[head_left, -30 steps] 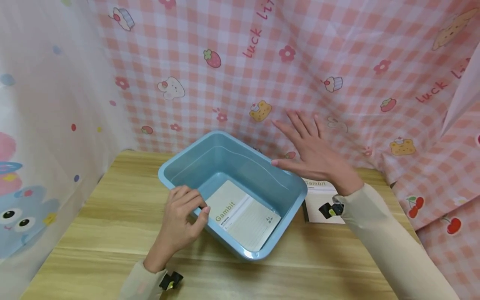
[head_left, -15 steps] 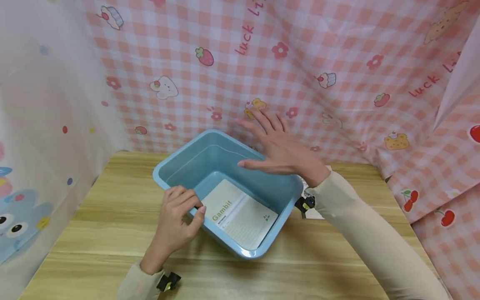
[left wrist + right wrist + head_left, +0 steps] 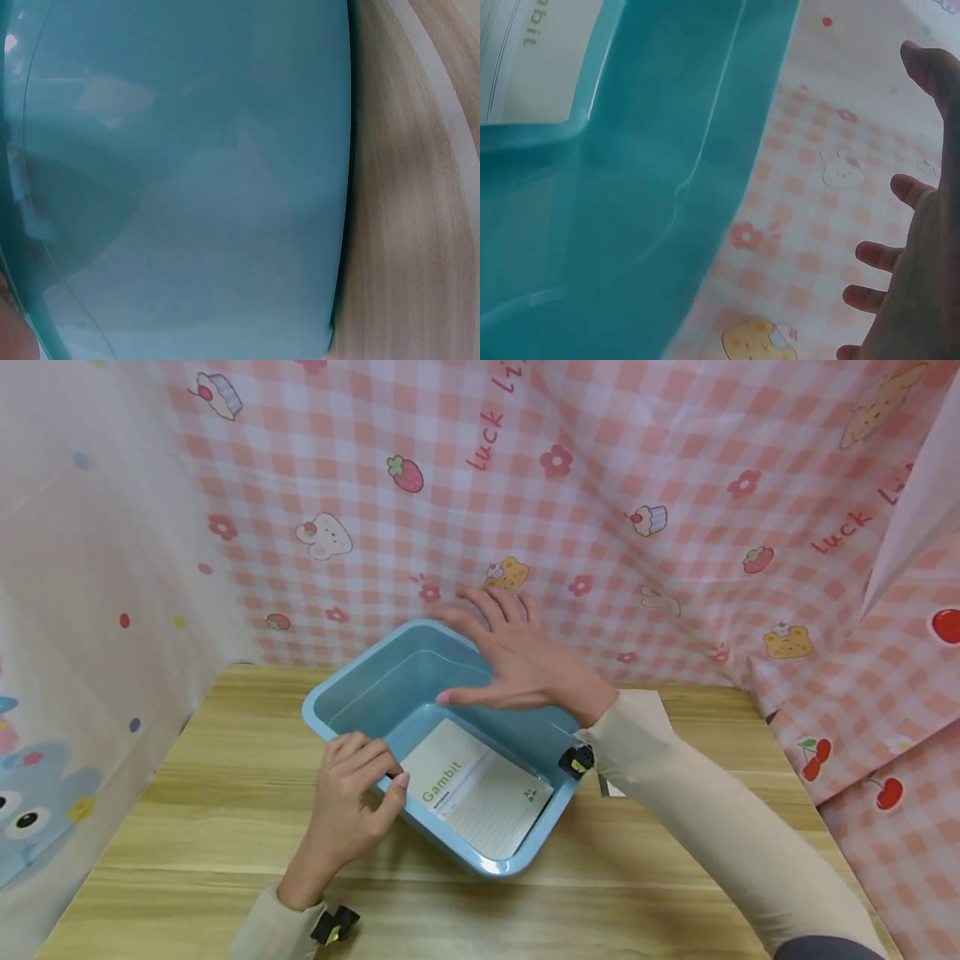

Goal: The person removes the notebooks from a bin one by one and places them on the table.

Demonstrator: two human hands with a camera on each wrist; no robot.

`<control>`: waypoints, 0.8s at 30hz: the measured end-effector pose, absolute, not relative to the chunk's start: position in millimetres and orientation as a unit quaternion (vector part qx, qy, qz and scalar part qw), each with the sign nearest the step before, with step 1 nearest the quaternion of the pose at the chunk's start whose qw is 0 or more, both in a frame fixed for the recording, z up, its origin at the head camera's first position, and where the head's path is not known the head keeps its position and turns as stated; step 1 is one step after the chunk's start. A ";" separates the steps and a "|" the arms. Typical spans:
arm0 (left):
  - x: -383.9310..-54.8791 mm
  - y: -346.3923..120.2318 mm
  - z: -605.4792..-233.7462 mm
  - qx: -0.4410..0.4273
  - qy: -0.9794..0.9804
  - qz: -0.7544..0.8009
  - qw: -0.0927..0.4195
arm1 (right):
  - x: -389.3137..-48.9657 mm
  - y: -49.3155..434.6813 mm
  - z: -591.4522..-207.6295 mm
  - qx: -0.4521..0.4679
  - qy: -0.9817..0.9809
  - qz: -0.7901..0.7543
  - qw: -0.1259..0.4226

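A blue plastic tub [image 3: 450,837] stands on the table, turned cornerwise. Flat on its floor lies a notebook [image 3: 476,793] with "Gambit" on its pale cover. My left hand [image 3: 352,802] grips the near-left rim, fingers curled over the edge and thumb outside. The tub's outer wall [image 3: 202,187] fills most of the left wrist view. Over the far side of the tub hovers my right hand [image 3: 517,664], fingers spread and nothing in it. Its fingers [image 3: 877,255] stand apart in the right wrist view. A second notebook [image 3: 647,708] lies right of the tub, partly hidden by my right sleeve.
The wooden table [image 3: 187,827] ends at the back against a pink checked cloth [image 3: 585,460]. A white printed curtain [image 3: 90,568] hangs along the left side. Small black devices [image 3: 335,926] are strapped at both wrists.
My right hand has moved left, from beyond the tub's right rim to above the tub, still spread. My left hand keeps its grip on the rim. The view has shifted slightly.
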State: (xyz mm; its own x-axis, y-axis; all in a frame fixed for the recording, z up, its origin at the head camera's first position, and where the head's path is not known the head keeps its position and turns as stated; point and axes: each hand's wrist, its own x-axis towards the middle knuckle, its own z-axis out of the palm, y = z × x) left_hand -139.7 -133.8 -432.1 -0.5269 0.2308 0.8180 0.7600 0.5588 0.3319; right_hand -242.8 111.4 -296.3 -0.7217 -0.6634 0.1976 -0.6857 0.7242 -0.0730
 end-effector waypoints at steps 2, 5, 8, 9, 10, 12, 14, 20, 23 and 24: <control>-139.8 -133.9 -432.0 -0.310 -0.799 -0.352 0.376 | -244.4 104.0 -298.9 0.365 -0.926 0.058 0.078; -139.9 -133.8 -432.0 -0.310 -0.800 -0.349 0.377 | -247.1 93.7 -304.3 0.368 -0.926 0.046 0.073; -139.9 -133.5 -432.1 -0.311 -0.800 -0.345 0.379 | -249.3 83.9 -311.6 0.370 -0.927 0.038 0.054; -140.0 -133.4 -432.1 -0.312 -0.801 -0.344 0.379 | -249.9 80.8 -314.4 0.372 -0.927 0.038 0.044; -140.1 -133.3 -432.0 -0.313 -0.800 -0.343 0.379 | -250.5 77.9 -317.2 0.373 -0.926 0.036 0.036; -140.4 -133.1 -431.6 -0.313 -0.800 -0.343 0.379 | -252.0 72.3 -322.7 0.374 -0.926 0.029 0.026; -140.8 -133.0 -431.3 -0.314 -0.799 -0.344 0.380 | -253.8 67.4 -328.6 0.377 -0.926 0.027 0.018; -140.7 -133.6 -431.6 -0.316 -0.796 -0.347 0.382 | -256.5 56.6 -346.9 0.391 -0.920 0.025 -0.029; -140.2 -134.4 -432.3 -0.316 -0.795 -0.347 0.384 | -256.8 52.1 -357.2 0.396 -0.916 0.013 -0.061; -140.1 -134.7 -432.5 -0.316 -0.795 -0.346 0.384 | -257.0 50.5 -360.3 0.397 -0.915 0.010 -0.069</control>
